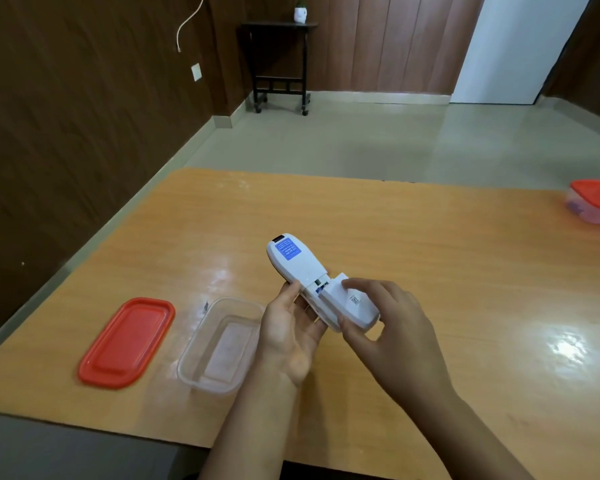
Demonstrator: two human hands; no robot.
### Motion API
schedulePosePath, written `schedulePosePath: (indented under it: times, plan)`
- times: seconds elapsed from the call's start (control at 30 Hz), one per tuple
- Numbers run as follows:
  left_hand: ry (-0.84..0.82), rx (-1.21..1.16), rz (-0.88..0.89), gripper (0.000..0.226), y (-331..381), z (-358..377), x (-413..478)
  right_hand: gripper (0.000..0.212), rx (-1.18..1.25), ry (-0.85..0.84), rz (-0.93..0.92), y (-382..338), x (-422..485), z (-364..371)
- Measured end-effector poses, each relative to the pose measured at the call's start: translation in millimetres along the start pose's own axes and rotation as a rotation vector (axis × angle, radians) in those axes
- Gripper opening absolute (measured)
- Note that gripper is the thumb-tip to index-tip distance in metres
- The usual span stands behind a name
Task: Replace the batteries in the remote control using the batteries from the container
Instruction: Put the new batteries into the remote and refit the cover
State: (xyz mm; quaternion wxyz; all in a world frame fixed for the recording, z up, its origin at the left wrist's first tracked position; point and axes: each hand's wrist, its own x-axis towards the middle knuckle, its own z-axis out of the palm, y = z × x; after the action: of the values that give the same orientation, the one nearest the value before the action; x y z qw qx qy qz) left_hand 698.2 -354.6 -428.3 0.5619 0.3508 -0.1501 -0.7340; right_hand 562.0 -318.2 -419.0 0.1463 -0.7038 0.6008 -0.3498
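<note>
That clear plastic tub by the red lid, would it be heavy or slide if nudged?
Probably very light: the clear tub is thin-walled and looks empty. It would likely skid easily, since the table is glossy. Low and wide, it seems unlikely to tip.

Count: 1 remote [293,263], 1 battery cover [352,306], both in the grip. 2 hands: left hand [291,337], right hand [392,327]. 2 clear containers: open container [238,301] just left of the grip, lidded container [589,218] far right. 2 red lids: loose lid [127,341] further left, fitted lid [596,194] far right. Batteries: can't count.
</note>
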Motion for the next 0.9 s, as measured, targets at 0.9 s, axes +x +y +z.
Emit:
schedulePosePath:
  times: [0.9]
  plan:
    - [-0.019, 0.029, -0.006, 0.039, -11, 2, 2, 0.043, -0.062, 0.052, -0.036, 12, -1, 25]
